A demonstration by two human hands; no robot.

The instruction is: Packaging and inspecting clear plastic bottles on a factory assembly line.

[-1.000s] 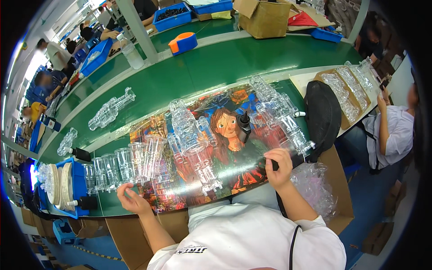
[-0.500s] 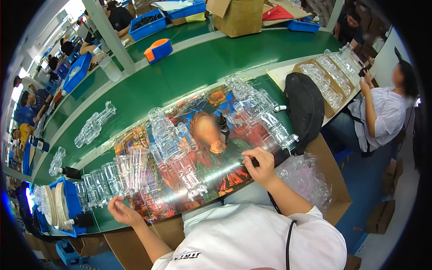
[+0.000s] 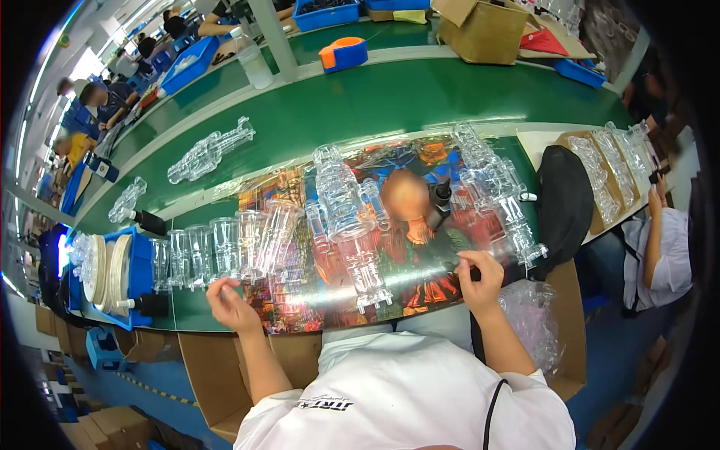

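Green workbench — busy factory floor

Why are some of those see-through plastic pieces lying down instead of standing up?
Nothing looks broken or spilled. The clear plastic pieces lie tumbled in loose rows across the colourful poster, while the left hand and right hand rest at its near edge.

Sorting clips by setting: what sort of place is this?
Probably a factory assembly or packing line: a long green workbench, rows of clear plastic parts, blue bins, cardboard boxes, other workers alongside.

A factory line: long green workbench, seated workers, cardboard boxes
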